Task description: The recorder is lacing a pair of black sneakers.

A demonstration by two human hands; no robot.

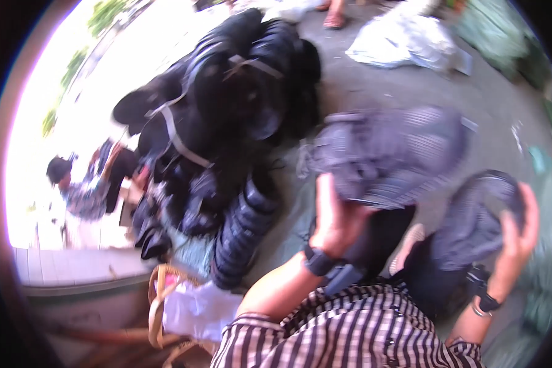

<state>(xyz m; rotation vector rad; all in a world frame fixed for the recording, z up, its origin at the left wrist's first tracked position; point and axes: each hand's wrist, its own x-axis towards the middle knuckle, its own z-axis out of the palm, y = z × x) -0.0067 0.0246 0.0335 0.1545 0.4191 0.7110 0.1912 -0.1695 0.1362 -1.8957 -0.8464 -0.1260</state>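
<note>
Shoes (392,156), grey, soft-bodied: we hold one in each hand, in front of our checked shirt (349,328).

We grip the first shoe from below with the left hand (340,224), thumb against its near side, remaining fingers hidden beneath; we support the second shoe (472,227) with the right hand (521,230), fingers curved along its outer side, thumb hidden. We see ribbed, mesh-like panels and a rounded end on both; motion blur obscures finer texture. We hold the first with its long axis nearly level, rounded end right, loose laces (305,158) left; the second slants, rounded end upward and right. We have a black pile (245,98), bound with pale strap (179,142), ahead and left.
</note>
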